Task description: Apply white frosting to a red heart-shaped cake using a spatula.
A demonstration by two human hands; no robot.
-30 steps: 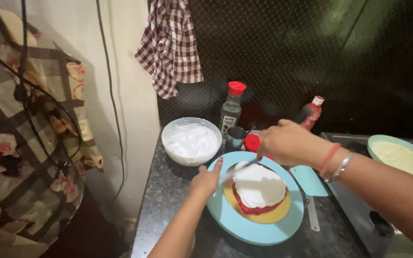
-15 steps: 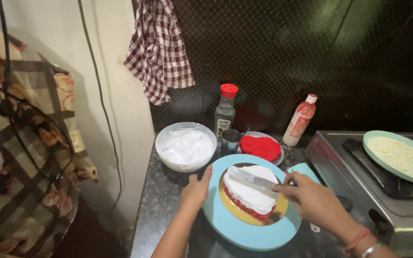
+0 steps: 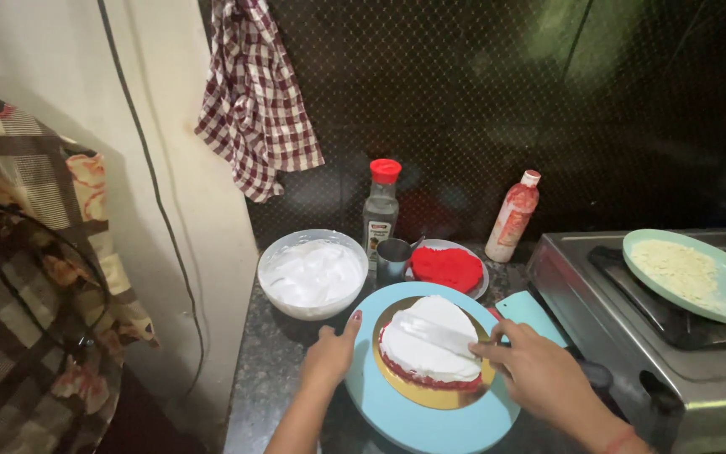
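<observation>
— Looking down at the counter: what has each hand got?

— The right hand is closed around the handle of a flat metal spatula, and the blade lies across the white cream on top of the cake. The left hand rests on the left rim of the light-blue round plate, fingers loosely curled, thumb up; I cannot tell whether it actually pinches the rim.

— Where is the cake?

— On a gold board in the middle of the blue plate, at the front edge of the counter. Red sponge shows under the cream.

— And around it?

— Just behind, near the back left, a white bowl of cream. To its right a small metal cup, a red-capped bottle, a plate with a red cake layer, and a reddish squeeze bottle. On the stove at the right edge sits a green plate of pale crumbs. A checked cloth hangs on the wall.
</observation>
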